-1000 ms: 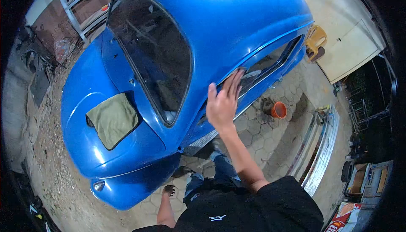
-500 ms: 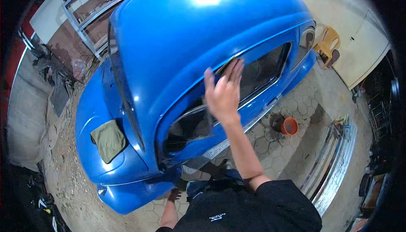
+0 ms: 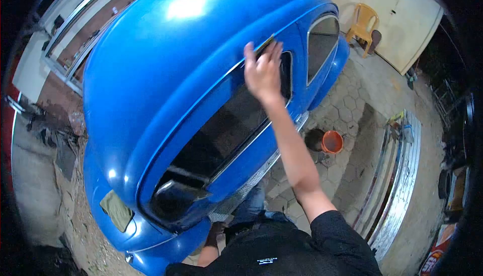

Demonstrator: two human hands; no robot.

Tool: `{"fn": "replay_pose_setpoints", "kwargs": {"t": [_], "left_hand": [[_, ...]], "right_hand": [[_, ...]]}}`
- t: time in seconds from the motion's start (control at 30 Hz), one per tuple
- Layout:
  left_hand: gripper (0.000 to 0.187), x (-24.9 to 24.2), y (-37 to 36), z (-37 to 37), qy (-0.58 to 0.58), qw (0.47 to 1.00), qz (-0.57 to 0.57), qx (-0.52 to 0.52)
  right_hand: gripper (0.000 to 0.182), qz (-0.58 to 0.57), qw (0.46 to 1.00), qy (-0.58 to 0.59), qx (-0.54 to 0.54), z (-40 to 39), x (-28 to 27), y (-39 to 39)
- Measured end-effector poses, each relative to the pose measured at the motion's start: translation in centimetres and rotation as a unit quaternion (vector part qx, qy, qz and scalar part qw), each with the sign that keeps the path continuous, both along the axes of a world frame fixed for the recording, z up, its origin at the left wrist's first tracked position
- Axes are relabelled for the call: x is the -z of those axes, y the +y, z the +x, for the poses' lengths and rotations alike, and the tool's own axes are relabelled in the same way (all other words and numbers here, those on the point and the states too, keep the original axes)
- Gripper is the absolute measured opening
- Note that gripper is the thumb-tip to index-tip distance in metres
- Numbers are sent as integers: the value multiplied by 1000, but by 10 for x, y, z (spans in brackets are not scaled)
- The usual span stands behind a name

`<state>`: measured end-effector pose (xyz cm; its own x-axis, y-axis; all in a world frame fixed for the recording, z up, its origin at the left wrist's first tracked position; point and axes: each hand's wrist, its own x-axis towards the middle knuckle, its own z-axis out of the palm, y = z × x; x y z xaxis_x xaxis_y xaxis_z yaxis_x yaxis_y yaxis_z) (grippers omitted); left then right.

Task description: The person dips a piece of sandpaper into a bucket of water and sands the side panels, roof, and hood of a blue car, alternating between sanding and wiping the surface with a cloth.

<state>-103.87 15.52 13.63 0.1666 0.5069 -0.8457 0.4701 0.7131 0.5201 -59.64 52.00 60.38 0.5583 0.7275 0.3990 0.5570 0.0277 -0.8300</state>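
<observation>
My right hand (image 3: 264,77) is raised against the side of a blue rounded car (image 3: 216,70), at the roof edge above the side window (image 3: 221,122). Under its outstretched fingers is a thin dark pad (image 3: 265,44) with a yellowish edge, pressed to the bodywork. The hand covers most of it, so its exact kind does not show. Low beside my body, my left hand (image 3: 215,230) hangs in shadow near the car's front fender, its fingers loosely apart and nothing visible in them. A folded olive-green cloth (image 3: 117,210) lies on the front of the car.
An orange bucket (image 3: 332,142) stands on the hexagonal paving beside the car. Long metal strips (image 3: 397,175) lie to the right. Farther back, a yellow plastic chair (image 3: 363,27) stands by a pale cabinet (image 3: 407,29). A metal frame (image 3: 68,77) is at the left.
My body and view have moved along the car toward its rear. My right hand has slid rearward along the roof edge with the pad. The cloth now appears lower in view.
</observation>
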Motion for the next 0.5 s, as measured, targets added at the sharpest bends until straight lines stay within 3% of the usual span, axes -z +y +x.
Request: {"fn": "replay_pose_setpoints", "kwargs": {"t": [0.1, 0.23, 0.3, 0.37, 0.43, 0.5], "left_hand": [[57, -9, 56, 43, -36, 998, 22, 42], [56, -14, 117, 117, -92, 990, 37, 96], [56, -21, 144, 161, -114, 985, 43, 126], [55, -32, 174, 205, -139, 977, 50, 154], [55, -46, 201, 240, -163, 969, 59, 177], [55, -61, 225, 269, -185, 961, 69, 193]], "right_hand": [[99, 13, 999, 18, -41, 73, 2, 30], [95, -12, 980, -151, -131, 86, 22, -12], [95, -60, 980, -164, -95, 126, 47, 9], [90, -56, 997, -41, -44, 169, 46, 37], [85, -38, 994, 25, -96, 197, 50, 51], [77, 39, 993, -54, -94, 189, 65, 49]]}}
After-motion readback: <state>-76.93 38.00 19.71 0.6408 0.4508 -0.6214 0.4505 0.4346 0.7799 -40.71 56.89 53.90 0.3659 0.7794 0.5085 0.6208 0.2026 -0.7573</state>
